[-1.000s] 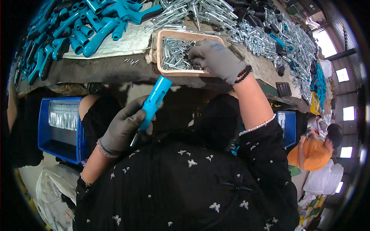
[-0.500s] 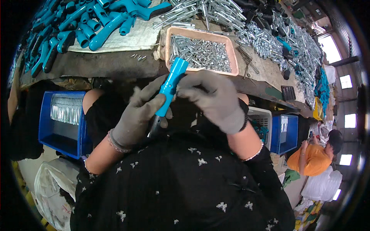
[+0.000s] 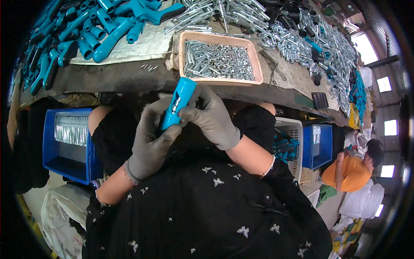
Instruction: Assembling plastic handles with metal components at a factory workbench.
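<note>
1. Head view, change since the earlier frame: the right hand point(image 3: 213, 116), then over the tray of metal pins point(image 3: 217, 60), has come back to the blue handle point(image 3: 177, 103) and closed in beside the left hand point(image 3: 151, 144).
2. Head view, hands: both gloved and together; the left is clamped round the lower handle, the right fingertips press at its side slot, where a small silvery part shows.
3. Head view, position: the handle is held tilted in front of the body, below the desk point(image 3: 129, 77) edge.
4. Head view, progress (judged): a pin appears partly seated; fitting seems under way, not finished.
5. Head view, stock: many blue handles point(image 3: 86, 30) lie on the desk; a blue bin point(image 3: 69, 142) sits at the left.
</note>
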Demonstrator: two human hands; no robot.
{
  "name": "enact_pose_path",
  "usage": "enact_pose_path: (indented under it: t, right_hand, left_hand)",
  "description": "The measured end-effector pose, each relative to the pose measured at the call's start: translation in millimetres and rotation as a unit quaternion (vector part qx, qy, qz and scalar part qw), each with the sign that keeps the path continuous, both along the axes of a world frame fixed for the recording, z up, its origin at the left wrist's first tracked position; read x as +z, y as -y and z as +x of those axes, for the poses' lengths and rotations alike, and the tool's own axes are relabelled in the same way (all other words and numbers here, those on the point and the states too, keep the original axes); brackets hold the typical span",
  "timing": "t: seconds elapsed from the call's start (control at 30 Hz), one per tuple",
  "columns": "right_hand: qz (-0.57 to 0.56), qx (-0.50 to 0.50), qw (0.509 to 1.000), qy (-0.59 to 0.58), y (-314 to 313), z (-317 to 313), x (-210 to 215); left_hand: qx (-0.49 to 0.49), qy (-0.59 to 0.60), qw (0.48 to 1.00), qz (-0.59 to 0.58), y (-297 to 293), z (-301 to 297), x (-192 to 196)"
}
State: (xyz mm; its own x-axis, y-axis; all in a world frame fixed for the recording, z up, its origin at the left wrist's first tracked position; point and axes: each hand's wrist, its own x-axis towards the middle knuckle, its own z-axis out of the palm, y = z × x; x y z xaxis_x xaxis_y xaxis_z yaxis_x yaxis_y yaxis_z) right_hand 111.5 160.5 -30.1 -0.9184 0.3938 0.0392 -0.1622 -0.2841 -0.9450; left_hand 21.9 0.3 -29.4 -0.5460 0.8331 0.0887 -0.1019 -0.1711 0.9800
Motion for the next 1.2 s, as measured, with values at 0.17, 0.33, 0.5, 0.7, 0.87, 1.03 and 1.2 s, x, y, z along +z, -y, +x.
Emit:
enact_pose_path:
  t: [0.17,0.33,0.5,0.7,0.87,1.03,1.2]
  right_hand:
    - [0.047,0.119,0.981,0.144,1.9,1.6,24.6]
    - [0.418,0.017,0.894,0.163,-35.9,2.2,63.4]
    - [0.662,-0.131,0.698,0.239,-117.7,-14.6,62.6]
    - [0.634,-0.118,0.721,0.253,-126.8,-6.3,56.9]
    - [0.635,-0.216,0.723,0.166,-108.3,7.5,62.7]
    - [0.238,-0.081,0.951,0.178,-33.8,12.5,84.2]
    - [0.175,-0.034,0.980,0.084,3.8,3.0,48.5]
  left_hand:
    - [0.066,-0.214,0.974,0.040,-1.3,-11.8,1.1]
    - [0.009,0.062,0.994,-0.085,11.2,-17.9,21.0]
    - [0.031,0.129,0.986,-0.097,13.1,-16.5,12.1]
    - [0.024,0.148,0.985,-0.089,12.7,-15.1,17.6]
    - [-0.057,0.224,0.973,-0.011,9.9,-29.1,8.2]
    - [-0.163,0.477,0.860,0.084,-1.3,-33.5,-3.0]
    - [-0.229,0.511,0.822,0.104,-10.3,-25.1,-5.7]
